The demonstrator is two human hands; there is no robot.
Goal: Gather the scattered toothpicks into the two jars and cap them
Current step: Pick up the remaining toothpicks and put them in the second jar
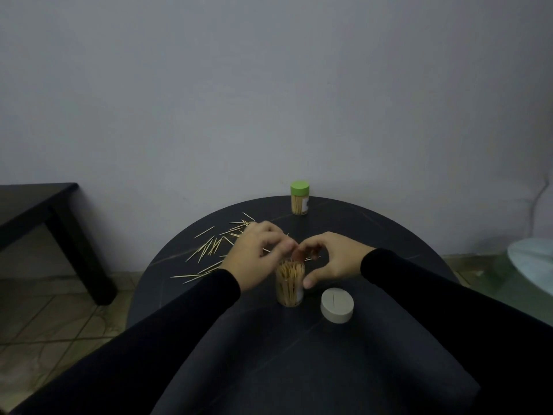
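Note:
An uncapped clear jar point(289, 287) packed with toothpicks stands upright at the middle of the round black table point(389, 235). My left hand point(254, 253) hovers over its mouth with fingers curled; the fingertips are blurred, and whether they pinch toothpicks is unclear. My right hand point(326, 259) curls around the jar's far right side, thumb against its wall. Its white cap point(337, 305) lies on the table to the right. A second jar point(300, 199) with a green cap stands at the far edge. Several loose toothpicks point(209, 250) lie scattered on the left.
A dark low table point(45, 211) stands on the tiled floor to the left. A glass table point(526, 274) with a pale object sits at the right edge. A plain wall rises behind the round table.

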